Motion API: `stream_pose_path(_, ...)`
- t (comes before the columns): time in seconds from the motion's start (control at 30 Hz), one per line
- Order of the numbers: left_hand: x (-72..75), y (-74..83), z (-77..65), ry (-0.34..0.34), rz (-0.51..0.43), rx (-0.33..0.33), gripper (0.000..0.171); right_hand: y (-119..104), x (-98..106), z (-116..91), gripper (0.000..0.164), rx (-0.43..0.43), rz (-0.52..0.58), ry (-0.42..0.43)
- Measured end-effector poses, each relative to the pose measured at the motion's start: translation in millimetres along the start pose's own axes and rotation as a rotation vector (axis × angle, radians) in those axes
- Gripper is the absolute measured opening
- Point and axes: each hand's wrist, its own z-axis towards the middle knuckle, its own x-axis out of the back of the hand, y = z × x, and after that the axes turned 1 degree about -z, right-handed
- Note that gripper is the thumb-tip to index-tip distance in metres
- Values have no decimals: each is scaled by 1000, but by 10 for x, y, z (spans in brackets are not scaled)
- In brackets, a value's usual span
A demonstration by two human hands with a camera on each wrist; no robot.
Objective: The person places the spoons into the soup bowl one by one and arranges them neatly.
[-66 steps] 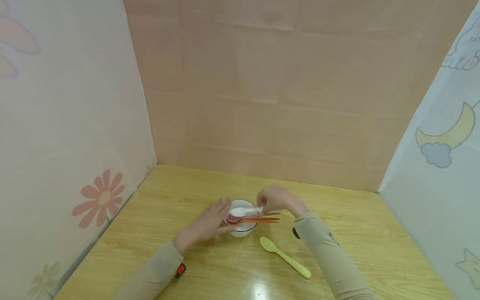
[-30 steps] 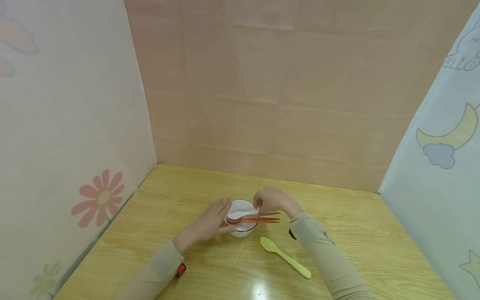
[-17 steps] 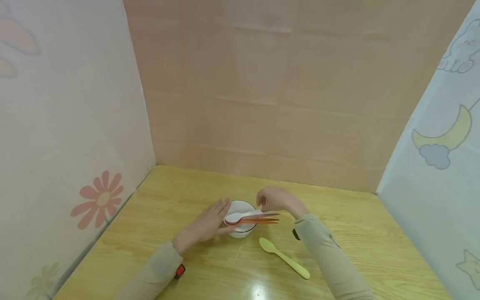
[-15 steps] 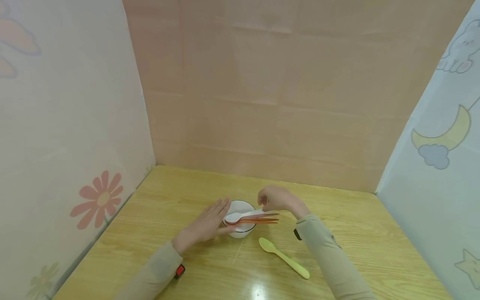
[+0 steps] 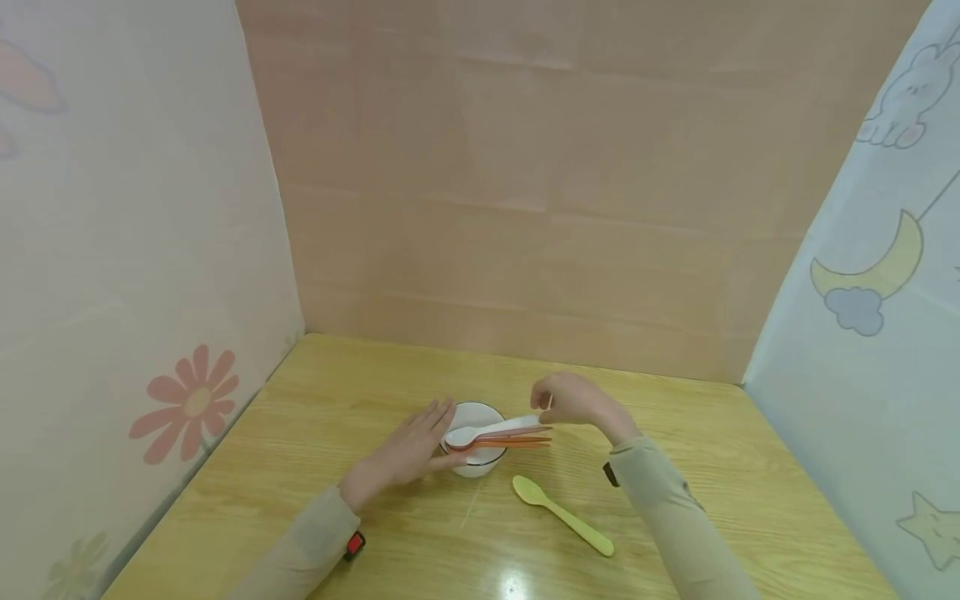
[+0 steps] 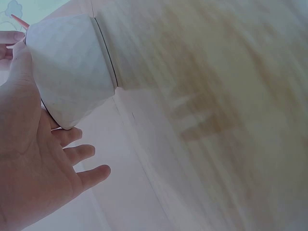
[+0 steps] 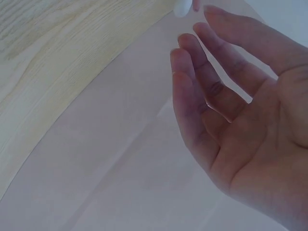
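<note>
A white bowl (image 5: 474, 472) with a dark rim stands on the table. My left hand (image 5: 408, 450) rests against its left side, fingers straight along the far side and thumb at the near rim. In the left wrist view the hand (image 6: 43, 149) has its fingers spread beside the textured bowl (image 6: 72, 67). A white spoon (image 5: 480, 432) lies over a pink one (image 5: 542, 430) and orange handles (image 5: 528, 445), their ends jutting right past the rim. My right hand (image 5: 576, 400) hovers at the white handle's end; in the right wrist view its loosely bent fingers are apart from the handle (image 7: 182, 7).
A yellow spoon (image 5: 564, 517) lies on the wooden table (image 5: 360, 375) in front of the bowl, between the forearms. A plain backdrop (image 5: 510, 208) rises behind the table, with printed sheets (image 5: 150, 250) at both sides.
The white spoon has come down over the pink one in the bowl. My right hand has let go of its handle and drawn off to the right. My left hand stays at the bowl.
</note>
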Motion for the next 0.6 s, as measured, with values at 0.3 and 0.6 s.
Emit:
stream_pose_path(0.3,4,6,-15,-2,-6,5,90,93,-10,-126,15,-1,44,42)
stream_pose_path(0.6,11,1,-1,-9,10,12,91,171,-28,-288,14,-3,59,77)
